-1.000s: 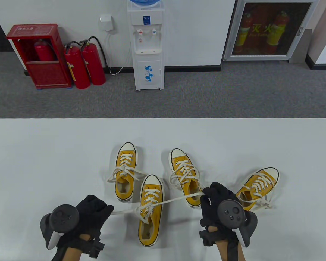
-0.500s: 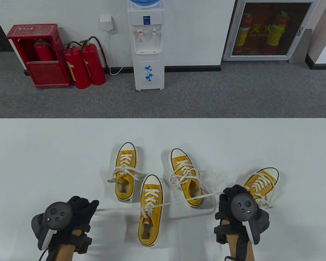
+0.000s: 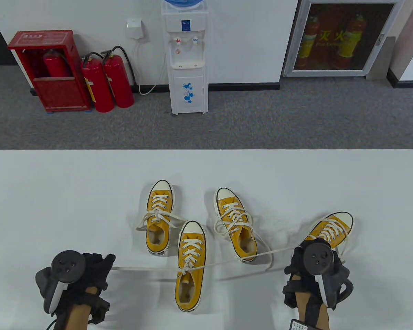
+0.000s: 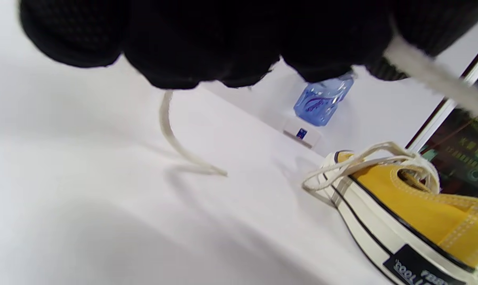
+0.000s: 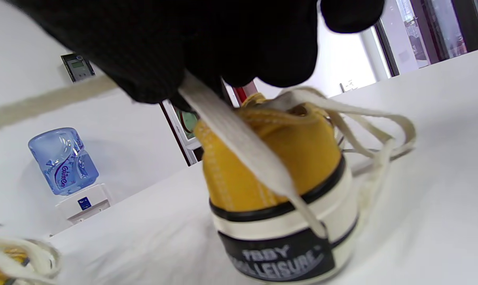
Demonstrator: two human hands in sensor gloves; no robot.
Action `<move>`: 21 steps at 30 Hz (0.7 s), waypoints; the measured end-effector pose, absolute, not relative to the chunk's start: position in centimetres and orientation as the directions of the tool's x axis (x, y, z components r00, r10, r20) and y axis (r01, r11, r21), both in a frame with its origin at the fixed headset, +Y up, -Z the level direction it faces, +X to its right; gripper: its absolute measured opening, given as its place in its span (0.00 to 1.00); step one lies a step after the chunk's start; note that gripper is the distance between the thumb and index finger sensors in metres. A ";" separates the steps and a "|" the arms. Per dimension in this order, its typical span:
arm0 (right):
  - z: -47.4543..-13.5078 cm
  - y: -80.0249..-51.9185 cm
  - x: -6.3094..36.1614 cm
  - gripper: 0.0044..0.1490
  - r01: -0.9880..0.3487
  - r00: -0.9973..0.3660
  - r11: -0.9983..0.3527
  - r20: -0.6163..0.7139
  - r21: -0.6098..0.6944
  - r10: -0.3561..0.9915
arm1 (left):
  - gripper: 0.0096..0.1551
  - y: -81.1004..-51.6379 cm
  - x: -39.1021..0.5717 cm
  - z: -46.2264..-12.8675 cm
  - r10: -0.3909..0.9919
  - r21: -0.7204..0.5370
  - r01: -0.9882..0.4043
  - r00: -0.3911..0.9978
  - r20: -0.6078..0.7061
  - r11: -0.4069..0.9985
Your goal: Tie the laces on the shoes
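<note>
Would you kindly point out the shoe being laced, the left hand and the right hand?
shoe being laced (image 3: 190, 275), table view, yellow side beside the opening.
left hand (image 3: 94, 266), table view, gloved knuckles gripping the lace end.
right hand (image 3: 297, 256), table view, gloved fingers gripping the other end.

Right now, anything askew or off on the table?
Mostly the far-right shoe: it lies angled, toe to the upper right, while the other three point roughly straight away. The near-middle shoe's laces are stretched wide between the left hand and right hand. No damage visible.
</note>
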State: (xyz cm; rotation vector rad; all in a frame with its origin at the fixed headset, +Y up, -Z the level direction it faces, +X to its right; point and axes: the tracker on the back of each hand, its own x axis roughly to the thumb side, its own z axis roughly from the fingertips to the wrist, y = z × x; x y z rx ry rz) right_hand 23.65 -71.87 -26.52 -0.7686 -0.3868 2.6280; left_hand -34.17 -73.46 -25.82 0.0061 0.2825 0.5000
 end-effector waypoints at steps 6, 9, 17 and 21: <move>-26.5 -72.0 24.0 0.25 -0.266 -0.772 -0.896 -0.479 -0.355 0.419 | 0.19 -74.0 -34.6 -26.0 0.474 0.058 -0.480 0.827 -0.302 0.875; -26.6 -72.0 23.9 0.25 -0.265 -0.776 -0.900 -0.478 -0.346 0.412 | 0.19 -74.1 -34.6 -26.0 0.476 0.048 -0.486 0.825 -0.304 0.873; -26.7 -72.0 23.3 0.30 -0.269 -0.799 -0.905 -0.448 -0.330 0.401 | 0.20 -73.6 -34.4 -25.8 0.507 0.064 -0.510 0.817 -0.275 0.858; -26.6 -71.5 22.5 0.34 -0.266 -0.826 -0.903 -0.404 -0.336 0.393 | 0.20 -73.1 -34.1 -25.6 0.538 0.084 -0.536 0.805 -0.248 0.840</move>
